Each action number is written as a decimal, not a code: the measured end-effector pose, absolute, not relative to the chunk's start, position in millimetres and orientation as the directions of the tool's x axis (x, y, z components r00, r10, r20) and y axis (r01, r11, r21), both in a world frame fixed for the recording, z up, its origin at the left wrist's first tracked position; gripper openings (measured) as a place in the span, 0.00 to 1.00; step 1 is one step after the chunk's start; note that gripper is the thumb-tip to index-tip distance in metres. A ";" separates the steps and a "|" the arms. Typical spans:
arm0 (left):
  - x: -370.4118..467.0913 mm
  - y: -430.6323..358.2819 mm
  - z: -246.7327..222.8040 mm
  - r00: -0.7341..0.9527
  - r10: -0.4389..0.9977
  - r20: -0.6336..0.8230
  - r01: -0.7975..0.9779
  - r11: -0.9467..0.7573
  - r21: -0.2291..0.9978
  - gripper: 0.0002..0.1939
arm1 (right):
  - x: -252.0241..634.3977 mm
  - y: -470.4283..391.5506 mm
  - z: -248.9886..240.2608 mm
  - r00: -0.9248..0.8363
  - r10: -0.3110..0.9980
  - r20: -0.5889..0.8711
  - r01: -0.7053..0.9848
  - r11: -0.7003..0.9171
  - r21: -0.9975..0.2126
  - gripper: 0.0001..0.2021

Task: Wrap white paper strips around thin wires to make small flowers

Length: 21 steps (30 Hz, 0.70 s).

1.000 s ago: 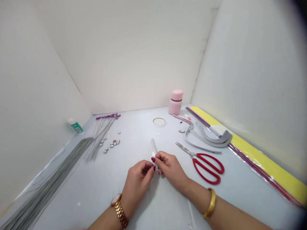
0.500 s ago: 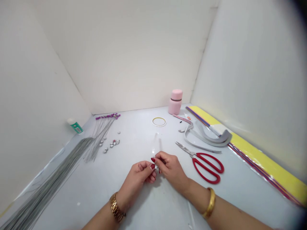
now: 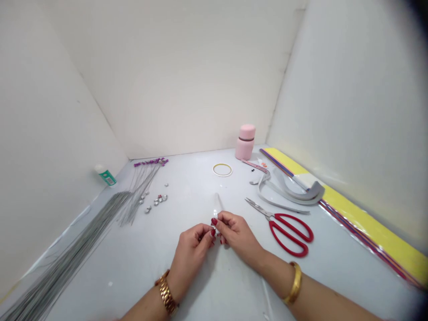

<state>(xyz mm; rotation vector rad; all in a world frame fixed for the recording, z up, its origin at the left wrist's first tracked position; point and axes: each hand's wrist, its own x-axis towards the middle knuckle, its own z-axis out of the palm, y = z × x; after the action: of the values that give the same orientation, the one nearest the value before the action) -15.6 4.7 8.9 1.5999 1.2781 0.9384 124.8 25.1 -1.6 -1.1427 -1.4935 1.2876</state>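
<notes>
Both hands meet above the near middle of the table. My left hand (image 3: 196,243) pinches one side of a small silvery-white strip (image 3: 218,203), thumb against fingers. From the other side, my right hand (image 3: 237,232) grips the same strip between thumb and fingers. A thin, shiny length of it stands up past the right fingers, while the bit between the fingertips is mostly covered. To the left lie several small folded silver pieces (image 3: 160,200), one with a red spot. Red-handled scissors (image 3: 290,232) rest to the right of my right hand.
A bundle of grey wires (image 3: 76,245) and purple-tipped stems (image 3: 150,163) lie left, near a green-and-white tube (image 3: 107,176). A tape ring (image 3: 222,174) and pink bottle (image 3: 245,145) stand farther back. Grey strips (image 3: 284,196) and a yellow sheet pack (image 3: 354,218) lie right.
My left hand has shifted slightly left and turned, its fingers curling closer at the strip. The strip's free end has swung and now stands lower, beside the right fingers.
</notes>
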 end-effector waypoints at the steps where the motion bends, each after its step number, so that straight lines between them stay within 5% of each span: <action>1: -15.7 4.7 9.1 0.209 0.977 0.050 0.344 -0.121 0.931 0.12 | 125.1 25.3 -2.1 -0.236 0.971 0.024 0.113 0.052 -0.992 0.15; 7: -16.1 7.3 6.6 0.338 0.941 0.007 0.267 -0.103 0.958 0.13 | 125.3 26.0 -1.7 -0.215 0.976 -0.034 0.089 -0.015 -0.996 0.14; 21: -13.5 11.2 7.0 0.225 0.957 -0.182 0.059 0.172 0.983 0.09 | 124.4 25.3 -0.2 -0.145 0.989 -0.027 0.117 -0.010 -0.993 0.13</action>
<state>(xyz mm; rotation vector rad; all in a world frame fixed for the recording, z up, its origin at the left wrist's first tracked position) -13.5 11.2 7.0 1.2057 1.1450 0.8908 124.4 25.3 -0.2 -1.2361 -1.3964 1.2736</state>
